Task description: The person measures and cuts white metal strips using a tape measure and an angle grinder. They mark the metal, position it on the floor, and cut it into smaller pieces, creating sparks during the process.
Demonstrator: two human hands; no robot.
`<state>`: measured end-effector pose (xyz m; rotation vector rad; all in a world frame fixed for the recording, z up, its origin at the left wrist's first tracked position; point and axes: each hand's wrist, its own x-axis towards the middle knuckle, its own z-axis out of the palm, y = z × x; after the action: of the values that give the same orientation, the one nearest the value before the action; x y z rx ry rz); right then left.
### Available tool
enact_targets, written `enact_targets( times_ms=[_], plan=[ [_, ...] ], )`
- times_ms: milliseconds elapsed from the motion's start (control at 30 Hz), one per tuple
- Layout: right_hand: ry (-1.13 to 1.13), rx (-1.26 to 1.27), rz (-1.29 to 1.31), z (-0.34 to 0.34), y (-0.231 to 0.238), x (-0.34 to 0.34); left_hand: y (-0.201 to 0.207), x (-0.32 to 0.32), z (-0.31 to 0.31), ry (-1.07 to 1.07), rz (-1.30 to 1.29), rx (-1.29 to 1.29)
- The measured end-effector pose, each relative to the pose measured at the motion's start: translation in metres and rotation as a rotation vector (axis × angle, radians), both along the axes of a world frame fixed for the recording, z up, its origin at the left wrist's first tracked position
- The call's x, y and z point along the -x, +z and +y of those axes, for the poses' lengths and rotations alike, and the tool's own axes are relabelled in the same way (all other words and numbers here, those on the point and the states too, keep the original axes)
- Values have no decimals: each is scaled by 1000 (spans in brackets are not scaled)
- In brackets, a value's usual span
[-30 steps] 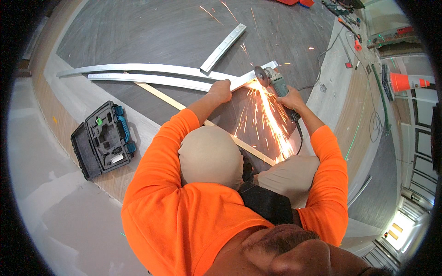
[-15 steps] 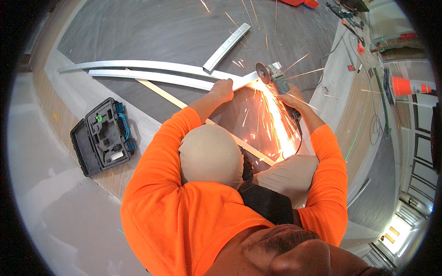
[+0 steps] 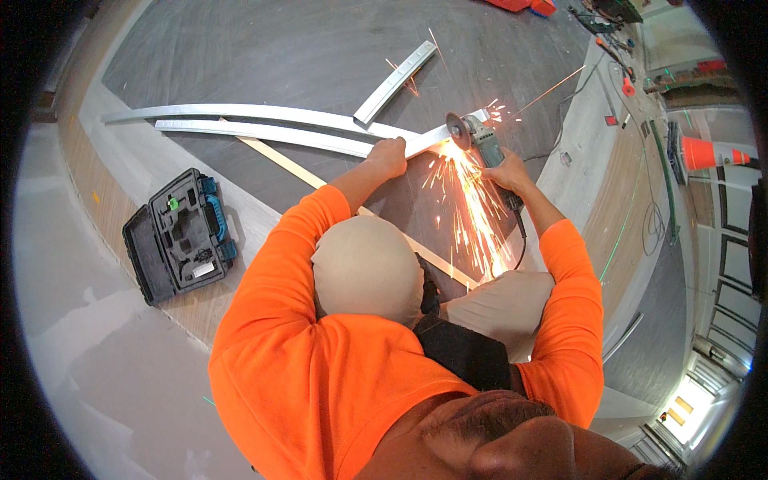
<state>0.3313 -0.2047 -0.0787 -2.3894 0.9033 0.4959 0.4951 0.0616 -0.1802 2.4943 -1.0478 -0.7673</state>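
My right hand (image 3: 508, 171) is wrapped round the body of a grey-green angle grinder (image 3: 486, 149). Its round cutting disc (image 3: 458, 130) meets a silvery metal channel (image 3: 426, 142), and bright orange sparks (image 3: 477, 212) stream down toward my bent knee. My left hand (image 3: 388, 157) grips this channel a short way left of the disc. A long metal strip (image 3: 264, 134) runs up to my left hand; whether it joins the held channel cannot be told. Behind lies another long metal strip (image 3: 240, 111), and farther off a short channel offcut (image 3: 394, 82).
A wooden batten (image 3: 280, 165) lies slantwise under the strips. An open black tool case (image 3: 180, 236) sits at the left. The grinder's cord (image 3: 522, 232) curves beside my right knee. An orange cone (image 3: 700, 152) and scattered tools (image 3: 612, 52) are at the far right.
The spark stream has thinned, and fewer sparks fly upward; a small cluster now glows at the channel's far end. The grinder has shifted very slightly. My left hand stays in place.
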Motion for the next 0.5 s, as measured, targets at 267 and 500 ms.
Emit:
enact_targets(
  times_ms=[267,500],
  plan=[
    [-25,-72,27,3,7,-6,10,1,1,-7,-4,-22],
    [10,44,-65,4,1,-5,6,2,0,0,15,-22]
  ],
)
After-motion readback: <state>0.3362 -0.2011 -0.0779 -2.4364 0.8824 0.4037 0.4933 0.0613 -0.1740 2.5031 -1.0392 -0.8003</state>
